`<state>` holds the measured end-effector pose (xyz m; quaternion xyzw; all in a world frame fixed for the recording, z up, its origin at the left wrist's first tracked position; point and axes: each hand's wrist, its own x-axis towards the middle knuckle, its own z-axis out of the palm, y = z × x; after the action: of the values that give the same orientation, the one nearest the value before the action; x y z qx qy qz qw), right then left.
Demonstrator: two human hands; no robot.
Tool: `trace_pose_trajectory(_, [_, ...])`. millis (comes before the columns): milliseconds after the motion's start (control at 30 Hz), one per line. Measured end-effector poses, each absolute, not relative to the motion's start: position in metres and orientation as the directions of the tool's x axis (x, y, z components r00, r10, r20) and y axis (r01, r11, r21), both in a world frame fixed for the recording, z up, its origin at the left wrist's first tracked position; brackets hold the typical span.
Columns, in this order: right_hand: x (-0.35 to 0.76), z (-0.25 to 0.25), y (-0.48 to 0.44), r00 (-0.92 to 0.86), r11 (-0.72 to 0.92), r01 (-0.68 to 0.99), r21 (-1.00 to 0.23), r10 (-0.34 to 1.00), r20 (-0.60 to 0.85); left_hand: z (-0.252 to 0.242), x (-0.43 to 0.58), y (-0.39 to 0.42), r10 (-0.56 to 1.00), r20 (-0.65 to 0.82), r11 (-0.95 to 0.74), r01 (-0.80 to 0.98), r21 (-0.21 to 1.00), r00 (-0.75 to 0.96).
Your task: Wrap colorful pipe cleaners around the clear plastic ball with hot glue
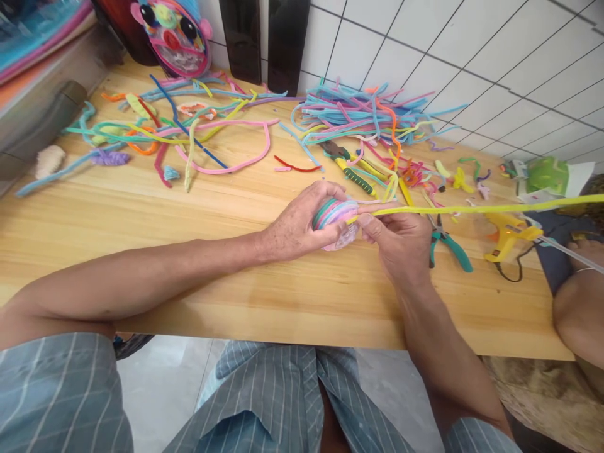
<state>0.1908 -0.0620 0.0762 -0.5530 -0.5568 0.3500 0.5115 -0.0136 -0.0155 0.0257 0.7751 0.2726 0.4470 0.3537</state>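
My left hand (302,223) is closed around a rounded piece wound with striped pipe cleaners (330,214) in teal, pink and lilac. Its far side is hidden by my fingers. Between thumb and fingers, my right hand (401,239) pinches a long yellow pipe cleaner (472,209) close to the wound piece. One end of that strand meets the piece's right side, while the rest stretches off past the right edge of the view. Just beyond the hands lie green-and-black handled pliers (356,176). Teal-handled pliers (448,245) rest beside my right wrist.
A heap of pipe cleaners (349,113) lies by the tiled wall, with loose strands (226,168) spread leftward. At right are a yellow glue gun (507,236) with a cord and another person's arm (582,308). A pink-trimmed face figure (179,47) stands at back left.
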Motion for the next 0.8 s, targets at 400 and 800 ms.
trace_pose_trajectory(400, [0.19,0.066,-0.061,0.083,0.188,0.153,-0.97,0.976,0.202,0.034,-0.009,-0.024,0.819,0.42,-0.494,0.106,0.863,0.392])
trace_pose_trajectory(800, [0.194,0.057,-0.06,0.087,0.217,0.111,-0.97,0.97,0.227,0.034,-0.006,-0.026,0.834,0.426,-0.489,0.11,0.866,0.35])
